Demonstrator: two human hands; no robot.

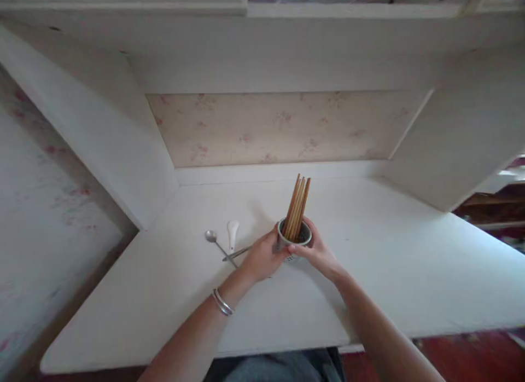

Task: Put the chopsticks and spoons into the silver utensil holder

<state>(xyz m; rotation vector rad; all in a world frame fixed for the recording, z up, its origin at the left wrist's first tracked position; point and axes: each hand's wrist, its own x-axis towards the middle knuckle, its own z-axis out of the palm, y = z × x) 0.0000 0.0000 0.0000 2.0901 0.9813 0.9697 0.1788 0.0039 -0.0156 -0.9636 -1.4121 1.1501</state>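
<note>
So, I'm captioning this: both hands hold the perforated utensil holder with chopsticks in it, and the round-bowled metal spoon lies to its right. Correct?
Not quite: the round-bowled metal spoon lies to the left of the perforated utensil holder, as the head view shows. The rest stands.

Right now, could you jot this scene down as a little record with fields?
Held: perforated metal cup, between left hand and right hand
Inside cup: chopsticks, leaning slightly
Left on tabletop: white spoon, metal spoon, thin metal utensil partly hidden
Left wrist: silvery bracelet
Unclear: whether cup touches tabletop
</note>
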